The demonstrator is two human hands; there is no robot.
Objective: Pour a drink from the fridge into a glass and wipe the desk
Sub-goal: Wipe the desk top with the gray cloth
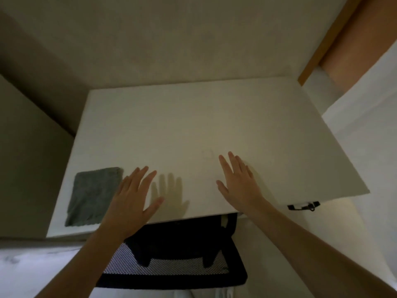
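We look down on a plain white rectangular desk set against a pale wall. Everything below is placed relative to this desk.

Our left hand is spread flat, palm down, fingers extended and slightly apart, over the desk's near edge toward its left part. It grips nothing. A soft shadow of a hand falls on the desk surface just right of it, so the hand appears raised above the top; we cannot tell for certain whether it touches.

Our right hand is likewise released, palm down, fingers straight, over the near-centre of the desk, further in than the left. It holds nothing.

A square grey-green terry cloth lies flat at the desk's near left corner, just beside the left hand, not touched by it.

A black mesh-seat office chair sits tucked under the desk's near edge, between our forearms.

A small black clamp-like fitting hangs below the desk's near right corner; its detail is too small to read.
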